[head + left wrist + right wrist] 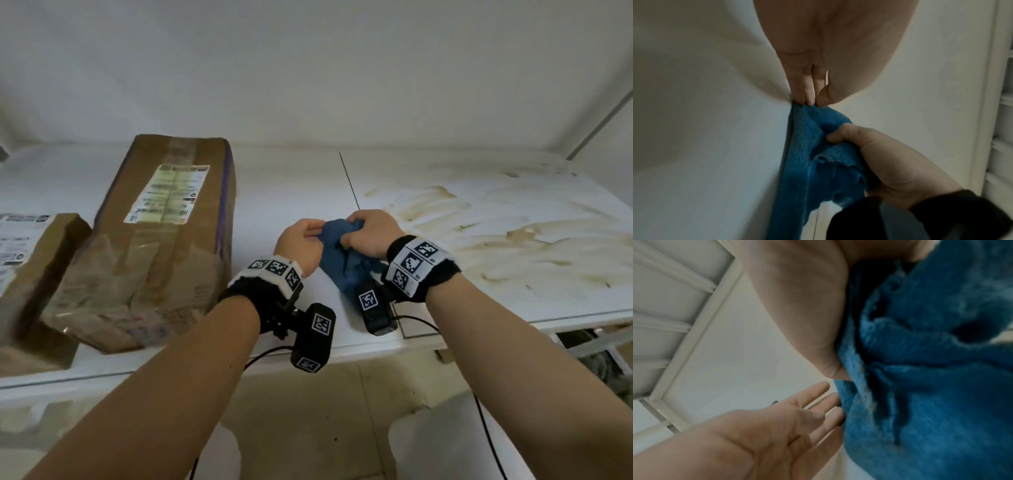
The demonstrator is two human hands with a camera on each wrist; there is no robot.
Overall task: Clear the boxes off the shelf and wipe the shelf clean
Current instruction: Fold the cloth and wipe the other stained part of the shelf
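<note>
A blue cloth (337, 263) hangs bunched between my two hands just above the white shelf (291, 178). My left hand (318, 233) pinches its upper edge between the fingertips and thumb, which shows plainly in the left wrist view (816, 103). My right hand (368, 234) grips a fold of the cloth (812, 146) with curled fingers. A large taped cardboard box (161, 240) lies on the shelf to the left of my hands. A smaller labelled box (34, 274) sits at the far left edge.
Yellow-brown smears (479, 222) cover the right half of the shelf. A thin seam (349, 181) splits the shelf board just behind my hands. The white back wall (308, 68) closes the rear, and a pale floor (325, 411) lies below the front edge.
</note>
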